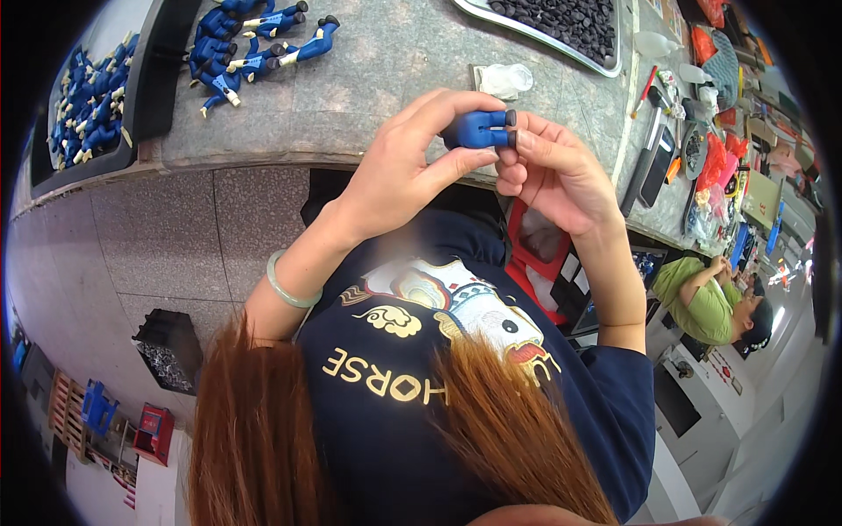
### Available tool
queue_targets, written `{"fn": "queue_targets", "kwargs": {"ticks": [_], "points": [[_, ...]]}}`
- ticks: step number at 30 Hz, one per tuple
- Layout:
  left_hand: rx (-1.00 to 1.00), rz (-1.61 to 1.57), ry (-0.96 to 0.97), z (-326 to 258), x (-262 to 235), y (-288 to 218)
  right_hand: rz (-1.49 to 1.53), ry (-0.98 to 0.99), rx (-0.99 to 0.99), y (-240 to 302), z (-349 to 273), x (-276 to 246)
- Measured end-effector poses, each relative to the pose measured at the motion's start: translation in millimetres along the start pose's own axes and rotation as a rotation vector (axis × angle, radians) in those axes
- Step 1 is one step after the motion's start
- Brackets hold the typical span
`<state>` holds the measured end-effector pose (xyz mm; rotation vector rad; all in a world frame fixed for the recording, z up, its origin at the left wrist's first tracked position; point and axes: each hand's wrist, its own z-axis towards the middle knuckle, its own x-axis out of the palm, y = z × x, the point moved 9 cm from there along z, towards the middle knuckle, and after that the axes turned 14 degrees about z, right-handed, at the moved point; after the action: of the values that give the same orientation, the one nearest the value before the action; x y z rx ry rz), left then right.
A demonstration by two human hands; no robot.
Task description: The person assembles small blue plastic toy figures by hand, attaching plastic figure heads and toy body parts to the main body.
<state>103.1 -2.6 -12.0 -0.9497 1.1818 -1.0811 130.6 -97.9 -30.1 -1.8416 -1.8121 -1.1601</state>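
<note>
My left hand [392, 162] is closed round a blue toy figure's lower body [479, 131], whose two legs point right and end in black shoes. The fingers of my right hand [561, 171] are closed on the shoe end of the nearer leg. The piece is held above the table's front edge, its other end hidden behind my left fingers. Just beyond my hands, a small translucent cup [517, 79] sits on a flat pad. Several blue figures with cream hands and black shoes [254, 61] lie at the far left of the grey table [377, 61].
A metal tray [608, 67] of small black pieces stands at the back. A black bin [145, 96] on the left holds many blue and cream parts. Tools, a phone [656, 175] and bags crowd the right. A person in green [702, 302] sits farther right.
</note>
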Motion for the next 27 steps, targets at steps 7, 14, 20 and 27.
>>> {"fn": "queue_targets", "kwargs": {"ticks": [7, 14, 20, 27], "points": [[0.101, 0.112, -0.010, -2, -6, -23, -0.041, 0.078, -0.044, -5, -8, 5], [0.077, 0.123, 0.017, -7, -6, -22, 0.059, 0.042, 0.009, -18, -6, 1], [-0.010, 0.038, 0.013, -13, -4, -17, 0.092, 0.040, 0.025, -21, -8, 7], [0.383, 0.410, -0.148, -12, -29, -46, -0.504, -0.030, -0.454, 17, -18, 26]]}}
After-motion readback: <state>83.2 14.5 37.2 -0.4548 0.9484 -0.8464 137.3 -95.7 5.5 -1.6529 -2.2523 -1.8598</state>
